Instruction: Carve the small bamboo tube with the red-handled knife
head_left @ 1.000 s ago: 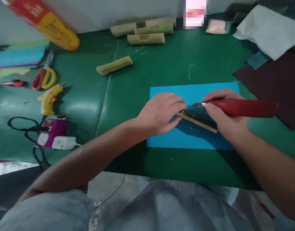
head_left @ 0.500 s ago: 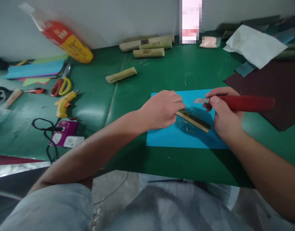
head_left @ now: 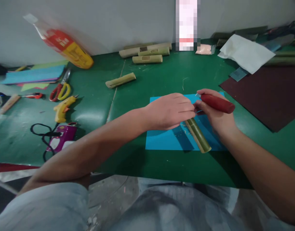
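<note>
Green bamboo piece, slanting over the blue sheet, with the upper end under the left hand and the lower end past the paper's near edge. Left fingers bent together, apparently clamped on the bamboo, though with the contact itself hidden. Right hand closed around a red-handled knife, with a thin metal tip pointing leftward, just beyond the left fingertips in this view; right thumb and fingertips bunched close beside the left ones. Impossible to tell from here whether touching the bamboo too.

For good work, judging by this pose: adjust the piece only with the tip aimed clear of skin, steady it firmly before any cut, place the left fingers behind the edge, and shave thinly, away from the holding hand.

In the way: loose shavings on the sheet, best brushed aside, and the left hand itself, masking the upper end. Near the left forearm, a purple box, worth some elbow care. Farther off on the green table, scissors, a yellow glue gun, a short bamboo length, and notched tubes by the wall. To the right, dark sheets, apart from the knife.
</note>
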`<control>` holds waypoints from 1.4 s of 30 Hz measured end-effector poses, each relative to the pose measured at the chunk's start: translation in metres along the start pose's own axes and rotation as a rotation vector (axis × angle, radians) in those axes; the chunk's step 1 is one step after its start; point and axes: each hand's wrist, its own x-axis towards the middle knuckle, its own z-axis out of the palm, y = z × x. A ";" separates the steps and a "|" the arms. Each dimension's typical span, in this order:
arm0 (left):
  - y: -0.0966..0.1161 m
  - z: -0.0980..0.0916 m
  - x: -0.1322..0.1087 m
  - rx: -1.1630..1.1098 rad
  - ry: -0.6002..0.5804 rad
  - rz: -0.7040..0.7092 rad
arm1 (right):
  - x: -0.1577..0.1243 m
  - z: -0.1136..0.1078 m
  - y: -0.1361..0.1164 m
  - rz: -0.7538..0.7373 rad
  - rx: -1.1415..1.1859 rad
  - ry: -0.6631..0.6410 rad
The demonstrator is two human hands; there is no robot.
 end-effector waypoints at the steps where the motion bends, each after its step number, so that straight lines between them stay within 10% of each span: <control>1: 0.002 0.001 0.001 0.013 0.016 0.016 | -0.001 0.001 0.000 0.029 -0.010 -0.011; 10: -0.007 0.009 -0.009 0.121 0.208 0.055 | 0.002 0.000 -0.001 0.236 0.088 -0.134; 24: 0.007 -0.019 0.023 -0.444 -0.224 0.040 | 0.002 -0.002 -0.014 0.141 0.005 -0.130; 31: 0.002 0.006 -0.019 -0.328 0.283 -0.064 | 0.009 -0.011 -0.005 0.119 0.016 0.021; 34: 0.013 0.013 -0.041 -0.477 0.516 -0.480 | 0.009 -0.011 -0.002 0.033 0.027 0.102; 42: 0.054 0.035 -0.032 -0.582 0.238 -0.838 | 0.003 -0.005 0.003 -0.056 0.029 0.214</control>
